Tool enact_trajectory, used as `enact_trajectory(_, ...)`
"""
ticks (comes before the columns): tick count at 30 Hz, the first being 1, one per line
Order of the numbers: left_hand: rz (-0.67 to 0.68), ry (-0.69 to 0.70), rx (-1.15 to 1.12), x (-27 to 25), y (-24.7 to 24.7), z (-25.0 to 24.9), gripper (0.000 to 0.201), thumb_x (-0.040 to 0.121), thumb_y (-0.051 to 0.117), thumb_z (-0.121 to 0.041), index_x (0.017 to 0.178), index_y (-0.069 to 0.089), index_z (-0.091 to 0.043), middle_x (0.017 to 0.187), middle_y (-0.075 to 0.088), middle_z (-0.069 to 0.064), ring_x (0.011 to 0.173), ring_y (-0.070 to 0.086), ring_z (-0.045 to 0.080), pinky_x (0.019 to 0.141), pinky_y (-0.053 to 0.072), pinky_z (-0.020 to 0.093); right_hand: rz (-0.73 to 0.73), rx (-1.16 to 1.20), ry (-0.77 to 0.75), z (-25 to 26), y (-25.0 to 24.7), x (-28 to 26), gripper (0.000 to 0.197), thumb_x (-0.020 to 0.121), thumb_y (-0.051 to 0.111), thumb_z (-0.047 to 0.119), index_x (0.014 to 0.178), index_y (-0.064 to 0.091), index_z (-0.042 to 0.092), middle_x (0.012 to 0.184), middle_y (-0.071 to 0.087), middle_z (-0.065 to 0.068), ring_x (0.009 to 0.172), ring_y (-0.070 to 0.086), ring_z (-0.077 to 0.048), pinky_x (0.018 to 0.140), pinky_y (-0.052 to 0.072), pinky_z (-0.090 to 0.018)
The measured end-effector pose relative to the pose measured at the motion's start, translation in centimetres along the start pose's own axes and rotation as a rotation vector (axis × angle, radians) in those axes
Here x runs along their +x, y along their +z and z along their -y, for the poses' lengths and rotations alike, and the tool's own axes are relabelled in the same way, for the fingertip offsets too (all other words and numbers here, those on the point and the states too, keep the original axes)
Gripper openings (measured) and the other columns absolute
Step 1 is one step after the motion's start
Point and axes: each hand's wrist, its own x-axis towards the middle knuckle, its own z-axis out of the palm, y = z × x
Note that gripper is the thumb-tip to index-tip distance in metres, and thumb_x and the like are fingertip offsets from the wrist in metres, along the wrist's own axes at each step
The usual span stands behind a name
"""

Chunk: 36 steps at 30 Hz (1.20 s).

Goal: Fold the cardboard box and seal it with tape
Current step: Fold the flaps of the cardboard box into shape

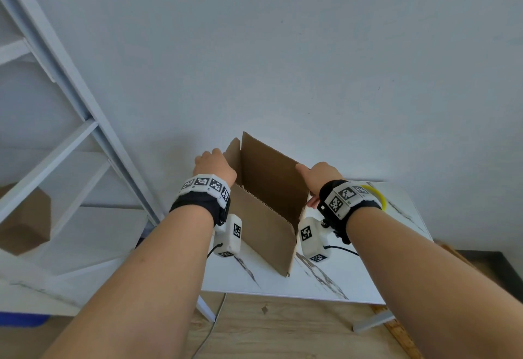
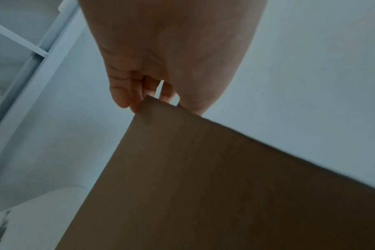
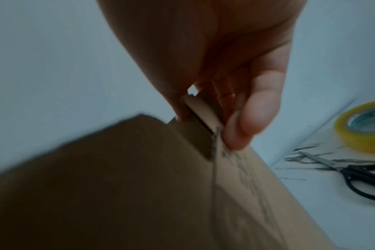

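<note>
A brown cardboard box (image 1: 268, 177) stands open-topped on the white marble table (image 1: 353, 279), its flaps pointing up. My left hand (image 1: 213, 165) is at the top of the left flap. In the left wrist view the left hand (image 2: 154, 103) pinches the flap's corner (image 2: 203, 177) between fingers and thumb. My right hand (image 1: 317, 177) is at the box's right wall. In the right wrist view the right hand (image 3: 203, 121) pinches the edge of the cardboard (image 3: 118, 186). A yellow tape roll (image 1: 380, 199) (image 3: 362, 132) lies on the table behind my right wrist.
Black-handled scissors (image 3: 353, 174) lie on the table beside the tape. A white slanted frame with shelves (image 1: 70, 104) stands to the left, with brown cardboard (image 1: 25, 217) under it. A plain wall is close behind the table. Wooden floor shows below its front edge.
</note>
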Motion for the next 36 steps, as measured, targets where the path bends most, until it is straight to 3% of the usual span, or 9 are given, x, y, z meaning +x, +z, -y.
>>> enact_trajectory(5,-0.006,-0.038,0.013,0.6,-0.6,1.2,0.013,0.088,0.047,-0.002,0.092,0.060,-0.002,0.107,0.064,0.019,0.093,0.059,0.032,0.072,0.043,0.032,0.066,0.076,-0.031,0.8,-0.6,0.2,0.030,0.093,0.054,0.035,0.095,0.057,0.005,0.086,0.071,-0.012,0.072,0.073,-0.029,0.075,0.059,-0.038)
enact_trajectory(8,-0.007,-0.086,0.009,0.9,-0.5,1.7,0.019,0.091,0.044,0.000,0.098,0.062,0.002,0.111,0.063,0.019,0.101,0.060,0.033,0.077,0.045,0.032,0.188,0.156,-0.062,0.9,-0.7,0.0,0.038,0.088,0.065,0.037,0.107,0.056,0.005,0.095,0.067,-0.011,0.081,0.072,-0.028,0.077,0.060,-0.043)
enact_trajectory(13,-0.009,-0.156,-0.036,0.8,0.1,1.1,0.024,0.091,0.045,-0.003,0.109,0.060,0.001,0.117,0.059,0.019,0.104,0.060,0.033,0.085,0.049,0.037,0.373,-0.017,-0.088,1.5,-0.4,-1.4,0.044,0.081,0.074,0.034,0.113,0.051,0.013,0.099,0.060,-0.005,0.079,0.067,-0.019,0.060,0.059,-0.032)
enact_trajectory(16,0.005,-0.170,-0.048,0.8,0.2,1.0,0.023,0.092,0.045,-0.003,0.109,0.060,0.000,0.115,0.062,0.018,0.105,0.060,0.032,0.085,0.048,0.035,0.434,-0.251,-0.057,1.7,-0.3,-2.0,0.031,0.083,0.070,0.020,0.110,0.058,0.010,0.093,0.067,-0.009,0.079,0.070,-0.023,0.074,0.060,-0.038)
enact_trajectory(20,0.025,-0.154,-0.076,0.7,0.1,0.8,0.021,0.093,0.044,-0.001,0.107,0.060,0.001,0.114,0.063,0.018,0.106,0.060,0.033,0.086,0.047,0.035,0.328,-0.316,-0.059,1.6,-0.7,-2.2,0.005,0.085,0.062,0.010,0.088,0.061,0.006,0.089,0.069,-0.010,0.082,0.071,-0.025,0.074,0.059,-0.035)
enact_trajectory(24,0.028,-0.119,-0.102,0.3,-0.1,0.5,0.024,0.093,0.043,0.000,0.107,0.061,0.004,0.112,0.064,0.021,0.103,0.061,0.035,0.084,0.048,0.036,0.123,-0.271,-0.051,0.9,-1.6,-1.1,0.015,0.090,0.055,0.007,0.075,0.053,0.005,0.085,0.064,-0.012,0.099,0.066,-0.034,0.076,0.054,-0.034)
enact_trajectory(29,0.055,-0.108,-0.100,-0.6,0.7,-0.2,0.022,0.090,0.045,-0.001,0.103,0.062,0.001,0.112,0.064,0.019,0.104,0.061,0.034,0.089,0.048,0.038,0.105,-0.107,-0.014,0.3,-2.3,-0.2,0.022,0.089,0.060,0.013,0.105,0.061,-0.003,0.100,0.066,-0.017,0.098,0.066,-0.034,0.085,0.056,-0.041)
enact_trajectory(33,0.052,-0.126,-0.125,-1.3,1.1,-1.3,0.021,0.089,0.046,-0.004,0.104,0.061,-0.003,0.108,0.066,0.015,0.099,0.063,0.032,0.089,0.052,0.039,0.186,-0.098,-0.009,-0.1,-1.7,-0.6,0.016,0.085,0.060,0.004,0.101,0.060,0.007,0.079,0.059,-0.006,0.069,0.059,-0.019,0.056,0.048,-0.025)
enact_trajectory(36,0.031,-0.117,-0.125,-1.5,1.2,-1.5,0.019,0.088,0.045,-0.003,0.101,0.059,-0.005,0.107,0.066,0.015,0.097,0.063,0.031,0.085,0.051,0.037,0.074,-0.238,-0.045,-0.5,-1.5,-0.7,0.029,0.096,0.044,0.006,0.120,0.057,-0.001,0.107,0.063,-0.013,0.103,0.060,-0.028,0.081,0.049,-0.031)
